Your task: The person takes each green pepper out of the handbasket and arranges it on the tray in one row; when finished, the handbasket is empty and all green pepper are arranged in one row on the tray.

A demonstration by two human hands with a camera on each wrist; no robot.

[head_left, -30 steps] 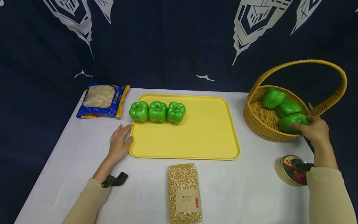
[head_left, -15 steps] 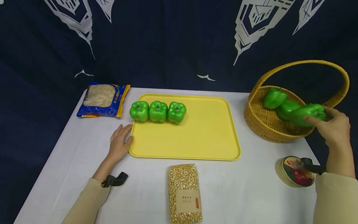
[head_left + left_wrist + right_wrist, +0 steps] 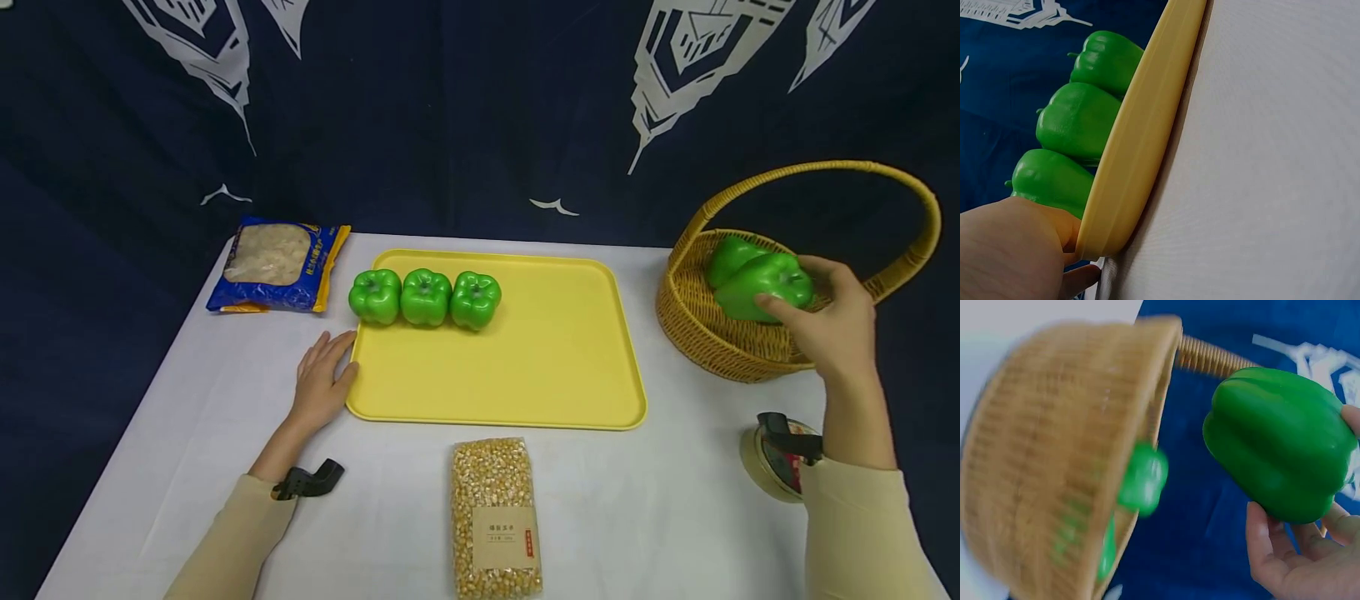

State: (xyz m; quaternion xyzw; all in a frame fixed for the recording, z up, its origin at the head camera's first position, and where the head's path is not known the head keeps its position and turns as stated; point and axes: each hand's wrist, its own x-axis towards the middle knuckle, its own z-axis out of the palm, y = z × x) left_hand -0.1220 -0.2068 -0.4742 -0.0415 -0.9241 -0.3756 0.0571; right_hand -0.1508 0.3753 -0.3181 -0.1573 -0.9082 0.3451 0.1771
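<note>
My right hand [image 3: 843, 329] pinches a green bell pepper [image 3: 765, 287] above the wicker basket [image 3: 701, 346], thumb on one side and fingers on the other. In the right wrist view this held pepper [image 3: 1279, 444] is apart from the basket's rim, and two more green peppers [image 3: 1144, 478] show inside, partly hidden by the wall. At the left edge of the yellow tray [image 3: 555, 358], my left hand [image 3: 322, 383] rests with extended fingers touching the rim. Three green bell peppers [image 3: 426, 297] stand in a row at the tray's back left.
A blue and yellow bag [image 3: 268, 265] lies at the table's back left. Nearer the front is a clear packet of corn kernels [image 3: 493, 517]. A round tin [image 3: 761, 471] sits below the basket, partly covered by the right wrist strap. The basket's tall handle [image 3: 825, 167] arches over it.
My right hand has lifted one pepper from the basket, swung it right over the rim, then back left above the basket. The left hand has stayed at the tray's edge.
</note>
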